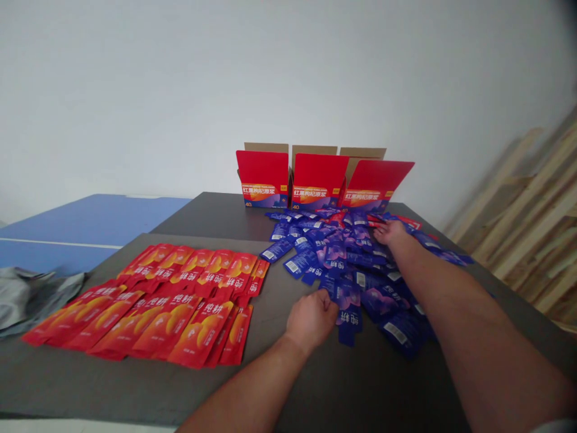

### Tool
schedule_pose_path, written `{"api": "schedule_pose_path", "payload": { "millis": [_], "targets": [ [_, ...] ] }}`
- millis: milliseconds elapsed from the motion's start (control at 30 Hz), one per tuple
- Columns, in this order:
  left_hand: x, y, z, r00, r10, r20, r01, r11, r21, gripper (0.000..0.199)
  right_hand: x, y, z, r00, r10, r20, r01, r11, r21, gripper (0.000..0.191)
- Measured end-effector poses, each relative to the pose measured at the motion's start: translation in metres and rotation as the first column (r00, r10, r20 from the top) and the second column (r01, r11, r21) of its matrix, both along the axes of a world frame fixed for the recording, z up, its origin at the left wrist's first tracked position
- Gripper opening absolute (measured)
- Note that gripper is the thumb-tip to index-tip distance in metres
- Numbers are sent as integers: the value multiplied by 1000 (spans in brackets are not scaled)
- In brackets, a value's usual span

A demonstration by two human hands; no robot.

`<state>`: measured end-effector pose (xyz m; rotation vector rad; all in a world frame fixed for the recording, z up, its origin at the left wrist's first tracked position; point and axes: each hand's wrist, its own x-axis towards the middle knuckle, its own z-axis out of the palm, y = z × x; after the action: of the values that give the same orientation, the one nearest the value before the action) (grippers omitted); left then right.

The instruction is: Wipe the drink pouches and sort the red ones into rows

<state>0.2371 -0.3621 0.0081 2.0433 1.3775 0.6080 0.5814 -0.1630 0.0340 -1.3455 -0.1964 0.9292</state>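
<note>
My left hand (312, 319) is closed in a loose fist just above the table, at the near left side of a pile of blue sachets (322, 246). Its fingertips meet the edge of a blue sachet (349, 307); what lies inside the fist is hidden. Stretched to the far right of the pile, my right hand (388, 231) has its fingers closed at a small red sachet (374, 220), partly covered by the hand. A few more red sachets (336, 219) show among the blue ones. At the left, red pouches (198, 331) lie overlapping in two rows.
Three open red cartons (264, 171) with raised flaps stand along the back of the dark table (288, 385). Beyond its left side are a blue table (90, 222) and grey cloth (27, 294). Wooden boards (532, 198) lean at the right.
</note>
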Motion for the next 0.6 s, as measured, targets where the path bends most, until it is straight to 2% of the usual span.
{"api": "schedule_pose_path", "payload": {
  "millis": [133, 333, 467, 600],
  "targets": [
    [0, 2, -3, 1000, 5, 0, -5, 1000, 14, 18, -1, -1, 5, 993, -99, -62, 97, 995, -32, 25],
    [0, 4, -2, 1000, -8, 13, 8, 1000, 19, 19, -20, -14, 19, 971, -226, -79, 230, 972, 45, 18],
    [0, 5, -1, 999, -22, 41, 21, 1000, 21, 18, -48, -36, 23, 966, -242, -89, 251, 962, 111, 11],
    [1, 7, -2, 996, -25, 88, 24, 1000, 9, 19, -98, -67, 28, 981, -179, -71, 191, 951, 245, 15]
  ]
}}
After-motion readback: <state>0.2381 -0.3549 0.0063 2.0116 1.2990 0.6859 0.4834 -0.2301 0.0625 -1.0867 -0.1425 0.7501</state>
